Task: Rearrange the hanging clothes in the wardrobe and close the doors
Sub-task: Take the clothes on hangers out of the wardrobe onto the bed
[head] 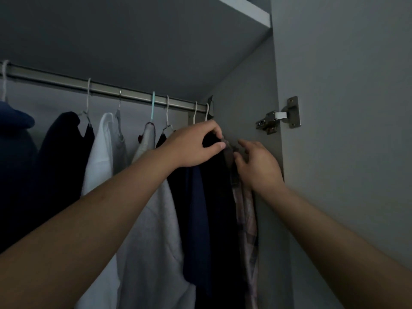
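At the rail's (pixel 133 94) right end, the left hand (pixel 194 146) pinches a black garment's (pixel 219 197) shoulder. The right hand (pixel 258 163) grips the plaid shirt (pixel 248 219) beside it, against the wardrobe wall (pixel 240 97).

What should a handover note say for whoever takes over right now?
Left hand: grips the shoulder of the black garment near the right end of the rail.
Right hand: fingers curled on the plaid garment, last one by the side wall.
Other clothes hang to the left.
Done: cannot tell.
Left: finish spacing the hangers, then close the doors; the hinged door is open.
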